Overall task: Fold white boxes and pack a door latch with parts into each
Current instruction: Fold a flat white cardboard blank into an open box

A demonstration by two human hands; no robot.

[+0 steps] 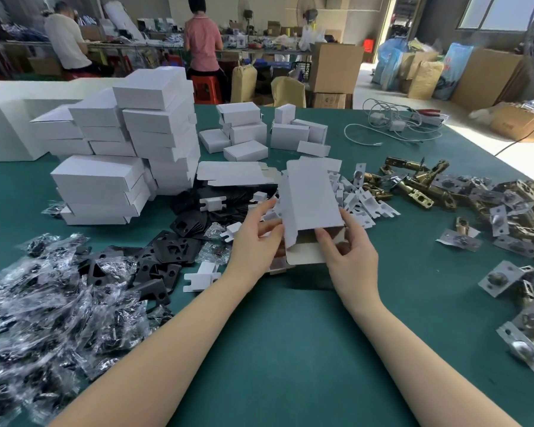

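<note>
While hands grip it, the box (309, 195) points away.

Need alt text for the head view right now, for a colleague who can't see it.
Both hands, left hand and right hand, hold a half-folded white box above a green table. Stacked boxes and bagged parts lie left, brass latches right.
</note>
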